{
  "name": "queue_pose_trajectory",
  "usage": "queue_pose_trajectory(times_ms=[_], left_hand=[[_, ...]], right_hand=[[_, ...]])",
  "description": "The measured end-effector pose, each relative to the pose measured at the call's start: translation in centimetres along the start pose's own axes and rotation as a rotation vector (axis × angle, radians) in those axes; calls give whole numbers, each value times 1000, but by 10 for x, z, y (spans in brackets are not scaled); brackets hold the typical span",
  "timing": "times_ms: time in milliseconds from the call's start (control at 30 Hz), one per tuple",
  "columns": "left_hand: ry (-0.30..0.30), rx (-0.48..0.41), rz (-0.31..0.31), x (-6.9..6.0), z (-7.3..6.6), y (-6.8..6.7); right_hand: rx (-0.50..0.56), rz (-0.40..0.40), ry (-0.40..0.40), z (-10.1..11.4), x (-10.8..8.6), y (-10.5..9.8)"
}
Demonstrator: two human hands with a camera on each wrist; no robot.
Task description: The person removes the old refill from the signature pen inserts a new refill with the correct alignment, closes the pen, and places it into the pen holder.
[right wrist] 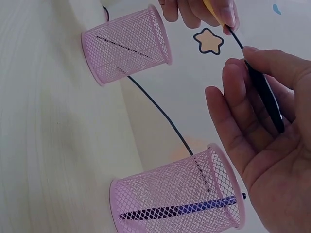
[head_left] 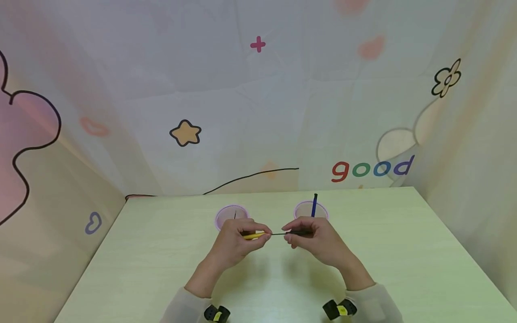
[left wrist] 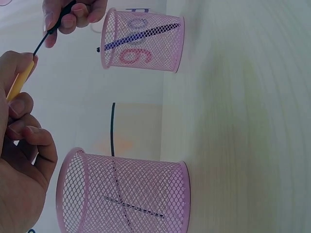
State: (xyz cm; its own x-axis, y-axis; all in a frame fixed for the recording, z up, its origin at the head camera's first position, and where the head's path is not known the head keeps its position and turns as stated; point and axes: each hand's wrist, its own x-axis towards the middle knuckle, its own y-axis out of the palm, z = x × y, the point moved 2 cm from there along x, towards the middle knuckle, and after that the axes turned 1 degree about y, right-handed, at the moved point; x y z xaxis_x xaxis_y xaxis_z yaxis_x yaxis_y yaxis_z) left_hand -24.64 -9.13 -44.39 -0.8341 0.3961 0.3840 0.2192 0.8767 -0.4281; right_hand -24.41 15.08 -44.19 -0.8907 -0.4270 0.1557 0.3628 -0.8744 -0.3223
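My left hand (head_left: 236, 244) pinches a slim yellow barrel (left wrist: 19, 85) between thumb and forefinger. Opposite it, my right hand (head_left: 323, 244) holds a black tapered barrel (right wrist: 266, 97) between thumb and fingers. A thin dark rod (head_left: 278, 234) bridges the two barrels, end to end in line; how it is joined inside them is hidden. Both hands are raised above the table, in front of two pink mesh pen holders. The left pen holder (left wrist: 182, 194) has a thin dark stick (left wrist: 138, 208) inside. Inside the right pen holder (right wrist: 116, 208) leans a blue pen (right wrist: 182, 209) with dark ends.
The pale wooden table (head_left: 404, 260) runs back to a printed cloth backdrop (head_left: 242, 98). Another cloth panel (head_left: 488, 179) stands along the right side. A black wrist device (head_left: 339, 309) sits at the right sleeve, and a similar device (head_left: 216, 313) at the left.
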Motion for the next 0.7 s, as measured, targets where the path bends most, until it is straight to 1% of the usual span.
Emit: queue_pose_trajectory(times_ms=[200,433,700], left_hand=[[-16,8,-3,0,1,-1],[-35,-8,-9,-1,3,-1],[-25,-2,-11,-1,1,-1]], right_hand=[[-9,7,-5,1,-1,-2],[-18,5,-11,-1,0,-3],[-28,8,4,-1,-1,-3]])
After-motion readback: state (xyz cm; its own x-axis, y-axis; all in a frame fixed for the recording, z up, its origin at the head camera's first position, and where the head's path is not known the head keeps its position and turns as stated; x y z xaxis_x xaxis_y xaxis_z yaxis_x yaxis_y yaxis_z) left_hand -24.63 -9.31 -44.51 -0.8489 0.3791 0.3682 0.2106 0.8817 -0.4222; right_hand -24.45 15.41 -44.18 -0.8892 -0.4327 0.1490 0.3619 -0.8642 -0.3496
